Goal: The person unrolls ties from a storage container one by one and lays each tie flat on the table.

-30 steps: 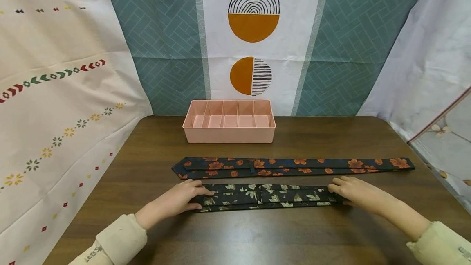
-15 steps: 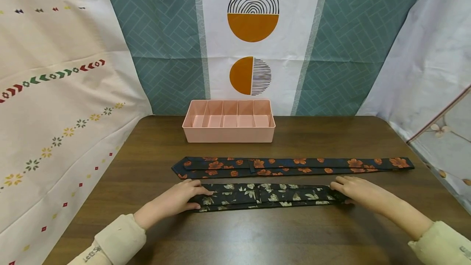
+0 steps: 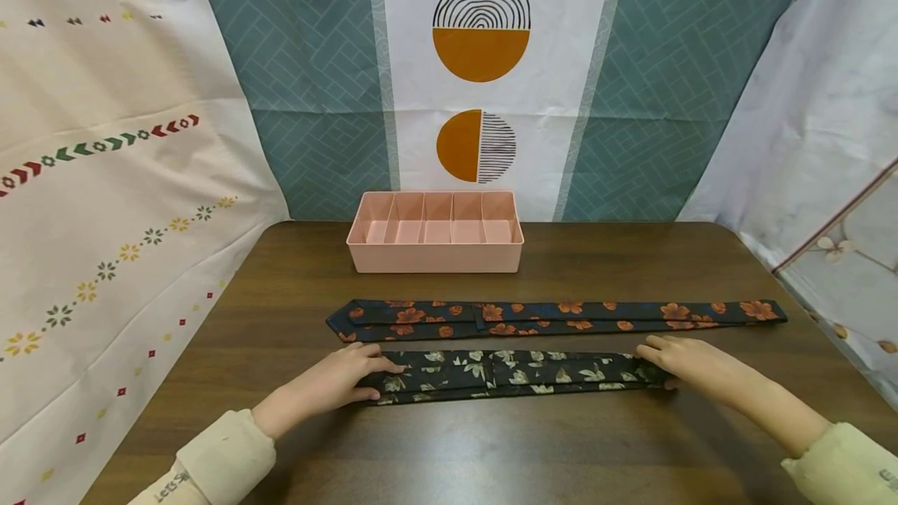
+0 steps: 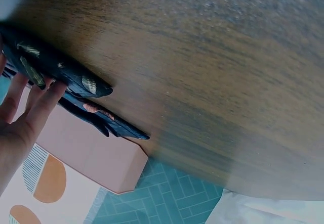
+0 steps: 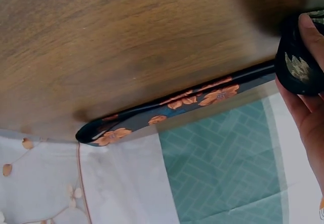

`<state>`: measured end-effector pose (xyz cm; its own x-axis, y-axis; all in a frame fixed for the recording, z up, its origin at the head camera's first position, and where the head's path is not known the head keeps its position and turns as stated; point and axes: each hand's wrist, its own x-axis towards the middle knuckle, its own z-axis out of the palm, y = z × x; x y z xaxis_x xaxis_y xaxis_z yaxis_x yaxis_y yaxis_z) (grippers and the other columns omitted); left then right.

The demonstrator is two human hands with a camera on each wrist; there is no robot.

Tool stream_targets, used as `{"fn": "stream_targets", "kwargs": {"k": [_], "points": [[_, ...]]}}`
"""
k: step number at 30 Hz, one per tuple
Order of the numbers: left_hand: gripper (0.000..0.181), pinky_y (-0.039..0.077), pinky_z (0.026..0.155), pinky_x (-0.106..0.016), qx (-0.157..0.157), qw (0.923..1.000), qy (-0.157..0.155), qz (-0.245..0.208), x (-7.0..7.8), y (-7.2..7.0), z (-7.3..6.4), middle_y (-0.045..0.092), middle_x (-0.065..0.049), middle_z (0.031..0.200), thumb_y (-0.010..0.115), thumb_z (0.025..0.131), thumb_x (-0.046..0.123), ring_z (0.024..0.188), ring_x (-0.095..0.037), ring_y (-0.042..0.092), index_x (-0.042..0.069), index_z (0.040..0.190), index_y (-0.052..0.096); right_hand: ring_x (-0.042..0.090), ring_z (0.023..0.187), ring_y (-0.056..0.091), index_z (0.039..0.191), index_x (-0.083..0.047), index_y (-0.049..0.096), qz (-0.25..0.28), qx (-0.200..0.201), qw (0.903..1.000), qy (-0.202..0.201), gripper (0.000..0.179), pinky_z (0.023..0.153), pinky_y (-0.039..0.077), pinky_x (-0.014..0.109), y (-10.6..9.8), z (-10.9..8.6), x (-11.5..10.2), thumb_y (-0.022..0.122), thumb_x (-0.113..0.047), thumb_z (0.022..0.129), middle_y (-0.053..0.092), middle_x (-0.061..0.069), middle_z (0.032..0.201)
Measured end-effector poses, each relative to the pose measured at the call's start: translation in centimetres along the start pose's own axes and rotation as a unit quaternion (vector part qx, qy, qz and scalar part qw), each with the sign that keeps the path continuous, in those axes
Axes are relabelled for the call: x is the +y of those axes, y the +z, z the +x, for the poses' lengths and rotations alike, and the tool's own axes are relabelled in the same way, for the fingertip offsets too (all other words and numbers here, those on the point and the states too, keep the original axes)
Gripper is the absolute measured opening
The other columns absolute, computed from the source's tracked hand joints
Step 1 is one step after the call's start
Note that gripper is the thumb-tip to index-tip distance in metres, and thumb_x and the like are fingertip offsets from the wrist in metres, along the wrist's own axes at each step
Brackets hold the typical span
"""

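Observation:
A black necktie (image 3: 522, 372) with pale flowers lies folded lengthwise, back side up, across the table in the head view. My left hand (image 3: 344, 376) holds its left end, thumb at the near edge and fingers at the far edge. At the other end, my right hand (image 3: 691, 361) grips the fold between thumb and fingers. That black necktie's rounded fold (image 5: 298, 64) shows clearly in the right wrist view. Just behind lies a dark necktie with orange flowers (image 3: 561, 318), also folded, its pointed tip to the left and neither hand on it.
A pink divided box (image 3: 435, 258) with several compartments stands at the back of the brown wooden table (image 3: 449, 450). Patterned cloths hang behind the table, with a teal and white curtain (image 3: 323, 100) at the back.
My right hand has shifted slightly to the right with the black necktie's folded end. My left hand stays at the left end. The orange-flowered necktie and the box have not moved.

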<state>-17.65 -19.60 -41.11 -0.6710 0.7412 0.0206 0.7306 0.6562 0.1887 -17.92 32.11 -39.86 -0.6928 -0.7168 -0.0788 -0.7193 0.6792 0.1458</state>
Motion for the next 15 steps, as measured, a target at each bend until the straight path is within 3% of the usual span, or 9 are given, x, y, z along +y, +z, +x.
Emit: {"fn": "stream_targets", "kwargs": {"k": [4, 8, 15], "points": [[0.044, 0.049, 0.088, -0.045, -0.002, 1.0, -0.003, 0.003, -0.1, 0.2, -0.1, 0.06, 0.001, 0.103, 0.074, 0.08, 0.022, 0.095, -0.018, 0.059, 0.021, 0.123, 0.063, 0.027, 0.09, 0.061, 0.105, -0.007, 0.065, -0.04, 0.042, 0.9979, -0.031, 0.053, 0.073, 0.053, 0.041, 0.5, -0.1, 0.3, 0.084, -0.016, 0.057, 0.065, 0.009, 0.1], [0.044, 0.049, 0.087, -0.045, 0.002, 1.0, 0.0, 0.003, -0.1, 0.2, -0.1, 0.06, 0.001, 0.103, 0.074, 0.079, 0.022, 0.095, -0.019, 0.059, 0.021, 0.122, 0.063, 0.022, 0.085, 0.059, 0.1, -0.009, 0.064, -0.033, 0.078, 0.995, -0.053, 0.052, 0.071, 0.052, 0.038, 0.8, -0.4, 0.7, 0.086, -0.017, 0.054, 0.062, 0.001, 0.093], [0.044, 0.049, 0.088, -0.046, 0.001, 1.0, -0.003, 0.001, -0.1, 0.0, -0.1, 0.06, 0.001, 0.105, 0.074, 0.079, 0.022, 0.096, -0.021, 0.059, 0.021, 0.122, 0.064, 0.025, 0.084, 0.063, 0.091, -0.013, 0.057, 0.025, 0.056, 0.9974, -0.037, 0.043, 0.064, 0.051, 0.033, 0.9, -0.8, 1.2, 0.085, -0.017, 0.059, 0.063, 0.008, 0.097]]}}
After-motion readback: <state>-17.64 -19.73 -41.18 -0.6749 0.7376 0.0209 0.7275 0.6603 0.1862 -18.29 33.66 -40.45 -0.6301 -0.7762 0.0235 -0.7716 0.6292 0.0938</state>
